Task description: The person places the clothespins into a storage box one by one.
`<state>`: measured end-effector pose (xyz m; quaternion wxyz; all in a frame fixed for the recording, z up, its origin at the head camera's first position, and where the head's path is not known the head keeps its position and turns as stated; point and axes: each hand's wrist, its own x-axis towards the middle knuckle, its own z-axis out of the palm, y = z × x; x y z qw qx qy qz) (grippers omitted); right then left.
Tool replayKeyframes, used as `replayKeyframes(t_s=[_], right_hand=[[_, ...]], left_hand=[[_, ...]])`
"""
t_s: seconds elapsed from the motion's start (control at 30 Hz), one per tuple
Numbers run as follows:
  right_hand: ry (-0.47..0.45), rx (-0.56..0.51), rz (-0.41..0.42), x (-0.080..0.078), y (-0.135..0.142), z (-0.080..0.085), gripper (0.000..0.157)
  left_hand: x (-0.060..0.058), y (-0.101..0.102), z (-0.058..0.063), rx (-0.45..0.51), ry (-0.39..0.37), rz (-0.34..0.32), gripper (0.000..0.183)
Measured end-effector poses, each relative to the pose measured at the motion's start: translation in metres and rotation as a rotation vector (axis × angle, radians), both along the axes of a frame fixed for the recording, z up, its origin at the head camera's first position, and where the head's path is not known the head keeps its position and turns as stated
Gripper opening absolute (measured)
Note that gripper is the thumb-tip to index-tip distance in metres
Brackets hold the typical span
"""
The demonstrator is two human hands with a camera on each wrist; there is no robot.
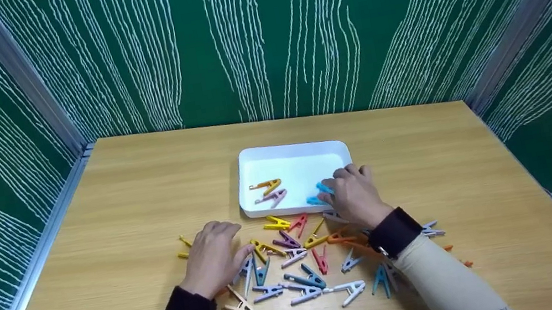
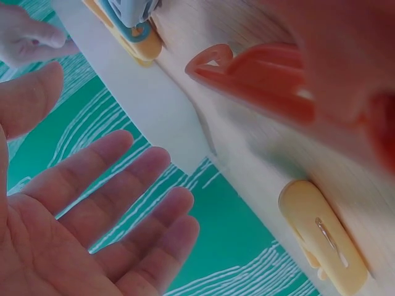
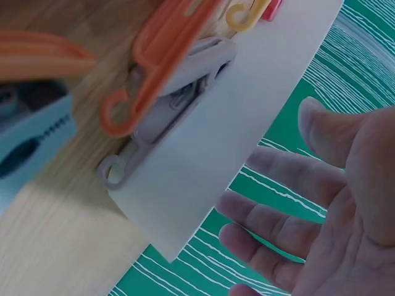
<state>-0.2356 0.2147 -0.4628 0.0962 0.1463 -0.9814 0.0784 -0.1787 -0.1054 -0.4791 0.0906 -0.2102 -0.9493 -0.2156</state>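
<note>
My right hand [image 1: 355, 195] is over the right end of a white tray [image 1: 292, 150], its fingertips right at a bright blue clothespin [image 1: 315, 200] inside. The right wrist view has this hand [image 3: 321, 216] with its thumb and fingers spread apart. An orange-yellow clothespin [image 1: 267, 185] and a pale pink one [image 1: 275, 198] lie in the tray's left part. My left hand [image 1: 215, 258] hovers at the left of the loose clothespins, its thumb beside a yellow one [image 1: 266, 248]. In the left wrist view this hand [image 2: 92, 234] has loosely extended fingers and holds nothing.
Clothespins of many colours lie scattered on the wooden table [image 1: 147, 188] before the tray, among them a red one [image 1: 320, 260], a teal one [image 1: 305, 279] and a white one [image 1: 352, 291]. Green walls [image 1: 191, 51] with white lines stand around the table.
</note>
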Motion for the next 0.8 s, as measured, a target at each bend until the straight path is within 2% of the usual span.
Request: replayKeyframes(t_s=[0.1, 0.3, 0.67, 0.8], right_hand=[[0.008, -0.017, 0.014, 0.003, 0.001, 0.001, 0.036], [0.094, -0.112, 0.038, 0.013, 0.007, 0.002, 0.036], [0.033, -0.194, -0.021, 0.031, 0.029, 0.013, 0.039], [0.041, -0.237, -0.036, 0.038, 0.042, 0.015, 0.035]], left_hand=[[0.001, 0.001, 0.0, -0.002, -0.024, 0.009, 0.049], [0.001, 0.002, 0.001, 0.001, -0.061, 0.016, 0.049], [0.0, 0.002, 0.001, -0.004, -0.076, 0.025, 0.05], [0.0, 0.001, 0.0, -0.006, -0.048, 0.019, 0.05]])
